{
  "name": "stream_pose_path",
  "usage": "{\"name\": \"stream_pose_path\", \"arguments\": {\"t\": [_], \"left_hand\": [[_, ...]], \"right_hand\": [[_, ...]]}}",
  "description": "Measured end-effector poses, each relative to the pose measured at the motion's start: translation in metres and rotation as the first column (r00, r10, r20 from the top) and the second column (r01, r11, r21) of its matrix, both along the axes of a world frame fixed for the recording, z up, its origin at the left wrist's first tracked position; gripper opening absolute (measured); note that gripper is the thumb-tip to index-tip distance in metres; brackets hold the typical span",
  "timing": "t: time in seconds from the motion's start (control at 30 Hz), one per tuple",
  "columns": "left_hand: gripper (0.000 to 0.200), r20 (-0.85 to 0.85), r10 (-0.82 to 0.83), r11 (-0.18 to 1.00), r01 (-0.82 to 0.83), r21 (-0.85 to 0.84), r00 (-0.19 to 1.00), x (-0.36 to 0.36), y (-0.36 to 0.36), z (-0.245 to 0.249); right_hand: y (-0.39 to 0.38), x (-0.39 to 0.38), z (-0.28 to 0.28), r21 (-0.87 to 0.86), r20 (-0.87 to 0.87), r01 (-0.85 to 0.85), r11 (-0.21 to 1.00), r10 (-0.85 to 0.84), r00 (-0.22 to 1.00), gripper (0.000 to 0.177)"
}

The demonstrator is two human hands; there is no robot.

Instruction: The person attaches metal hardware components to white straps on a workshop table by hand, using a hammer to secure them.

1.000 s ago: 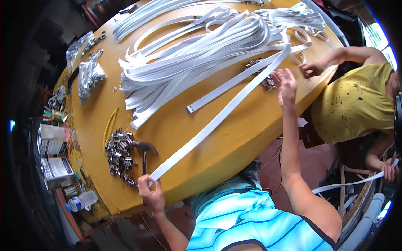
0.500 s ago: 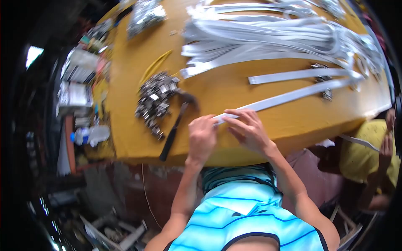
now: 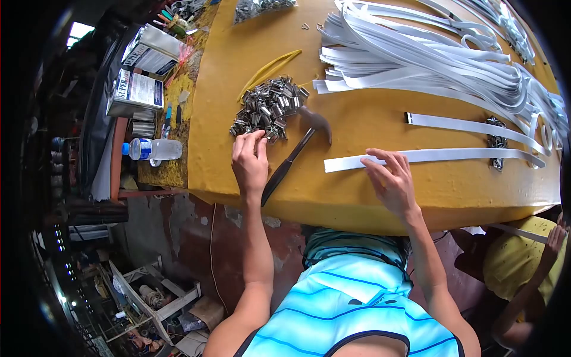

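My left hand is at the near edge of a pile of small silvery metal clips. Its fingertips touch the clips, thumb and fingers apart, and I see nothing held. A white flat strap runs across the table, and my right hand grips it by its edges a little in from the cut left end. Between my hands lies a hammer, its dark handle pointing toward me. Behind the gripped strap lies a second white strap with a dark tip at its left end.
A big bundle of white straps covers the back right of the yellow table. More metal pieces lie under the strap ends. Cans and a plastic bottle stand at left. Another person sits at right.
My left hand has let go of the strap end and moved left to the clip pile. My right hand stays on the strap. The camera view has shifted left.
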State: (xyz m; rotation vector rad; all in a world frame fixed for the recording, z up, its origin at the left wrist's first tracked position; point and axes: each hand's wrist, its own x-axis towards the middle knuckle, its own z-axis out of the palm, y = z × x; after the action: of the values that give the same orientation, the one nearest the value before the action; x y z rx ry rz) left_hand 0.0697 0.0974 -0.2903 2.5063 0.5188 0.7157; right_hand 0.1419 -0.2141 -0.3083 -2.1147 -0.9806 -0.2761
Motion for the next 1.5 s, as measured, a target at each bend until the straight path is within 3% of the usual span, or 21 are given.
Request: {"name": "stream_pose_path", "arguments": {"t": [0.13, 0.2, 0.27, 0.33, 0.4, 0.47, 0.5, 0.53, 0.67, 0.7, 0.8, 0.93, 1.0, 1.07, 1.1, 1.13, 1.2, 1.3, 1.4, 1.47, 1.5], "left_hand": [[0.013, -0.083, -0.011, 1.000, 0.013, 0.020, 0.996, 0.008, -0.005, 0.002], [0.010, -0.076, -0.020, 0.971, 0.037, 0.235, 0.997, 0.011, -0.006, 0.001], [0.009, -0.016, -0.036, 0.962, 0.039, 0.272, 0.999, 0.013, -0.007, 0.005], [0.010, 0.082, -0.008, 0.975, 0.027, -0.222, 0.997, 0.012, -0.012, 0.016], [0.009, 0.115, -0.029, 0.970, 0.056, -0.238, 0.993, 0.008, -0.022, 0.028], [0.010, 0.218, -0.046, 0.761, 0.175, -0.625, 0.975, 0.005, -0.035, 0.031], [0.010, 0.247, -0.081, 0.652, 0.239, -0.719, 0.966, 0.004, -0.046, 0.034], [0.009, 0.165, -0.127, 0.652, 0.208, -0.729, 0.978, 0.002, -0.058, 0.042], [0.013, 0.251, -0.232, 0.504, 0.337, -0.795, 0.940, 0.003, -0.104, 0.031], [0.013, 0.251, -0.276, 0.525, 0.364, -0.769, 0.928, 0.002, -0.111, 0.029], [0.016, 0.265, -0.341, 0.574, 0.424, -0.701, 0.902, 0.001, -0.123, 0.030], [0.014, 0.266, -0.357, 0.610, 0.439, -0.659, 0.895, -0.001, -0.135, 0.034], [0.021, 0.289, -0.342, 0.556, 0.440, -0.706, 0.894, -0.003, -0.137, 0.029], [0.033, 0.252, -0.222, 0.326, 0.315, -0.891, 0.942, -0.005, -0.137, 0.026], [0.043, 0.206, -0.235, 0.279, 0.269, -0.922, 0.950, -0.005, -0.134, 0.028], [0.043, 0.204, -0.235, 0.278, 0.267, -0.923, 0.950, -0.005, -0.132, 0.029], [0.034, 0.223, -0.223, 0.145, 0.258, -0.955, 0.949, -0.006, -0.129, 0.030], [0.025, 0.216, -0.247, 0.077, 0.242, -0.967, 0.944, -0.011, -0.121, 0.023], [0.019, 0.199, -0.182, 0.110, 0.221, -0.969, 0.963, -0.016, -0.115, 0.022], [0.023, 0.176, -0.159, 0.204, 0.207, -0.957, 0.971, -0.023, -0.099, 0.015], [0.022, 0.187, -0.121, 0.201, 0.209, -0.957, 0.975, -0.026, -0.091, 0.013]], "right_hand": [[0.001, -0.003, 0.006, 0.035, -0.013, 0.019, 0.999, -0.019, 1.000, 0.025], [0.000, -0.003, 0.007, 0.041, -0.022, 0.025, 0.999, -0.024, 0.999, 0.024], [-0.001, -0.003, 0.010, 0.041, -0.043, 0.034, 0.999, -0.032, 0.999, 0.023], [-0.001, -0.006, 0.014, 0.070, -0.097, 0.035, 0.997, -0.028, 0.995, 0.025], [0.003, -0.007, 0.018, 0.101, -0.151, 0.038, 0.994, -0.023, 0.988, 0.026], [0.012, -0.010, 0.025, 0.265, -0.251, -0.012, 0.964, 0.081, 0.965, 0.029], [0.018, -0.012, 0.031, 0.323, -0.293, -0.040, 0.946, 0.140, 0.946, 0.029], [0.024, -0.014, 0.037, 0.317, -0.297, -0.033, 0.948, 0.132, 0.946, 0.029], [0.045, -0.023, 0.047, 0.468, -0.572, 0.056, 0.882, 0.254, 0.780, 0.020], [0.046, -0.024, 0.046, 0.508, -0.666, 0.140, 0.850, 0.284, 0.690, 0.019], [0.043, -0.021, 0.040, 0.566, -0.723, 0.288, 0.772, 0.298, 0.623, 0.018], [0.032, -0.017, 0.031, 0.578, -0.761, 0.328, 0.747, 0.347, 0.548, 0.015], [0.031, -0.017, 0.033, 0.570, -0.767, 0.339, 0.748, 0.338, 0.545, 0.014], [0.029, -0.016, 0.033, 0.493, -0.730, 0.236, 0.837, 0.251, 0.635, 0.011], [0.030, -0.017, 0.033, 0.492, -0.732, 0.237, 0.838, 0.250, 0.634, 0.011], [0.031, -0.017, 0.033, 0.510, -0.712, 0.214, 0.833, 0.269, 0.648, 0.011], [0.033, -0.017, 0.035, 0.526, -0.694, 0.188, 0.829, 0.290, 0.659, 0.010], [0.035, -0.014, 0.040, 0.435, -0.661, 0.094, 0.895, 0.247, 0.709, 0.008], [0.040, -0.011, 0.036, 0.394, -0.674, 0.065, 0.917, 0.240, 0.699, 0.009], [0.044, -0.007, 0.029, 0.313, -0.484, 0.023, 0.949, 0.139, 0.864, 0.012], [0.044, -0.002, 0.030, 0.313, -0.484, 0.019, 0.949, 0.143, 0.863, 0.012]]}}
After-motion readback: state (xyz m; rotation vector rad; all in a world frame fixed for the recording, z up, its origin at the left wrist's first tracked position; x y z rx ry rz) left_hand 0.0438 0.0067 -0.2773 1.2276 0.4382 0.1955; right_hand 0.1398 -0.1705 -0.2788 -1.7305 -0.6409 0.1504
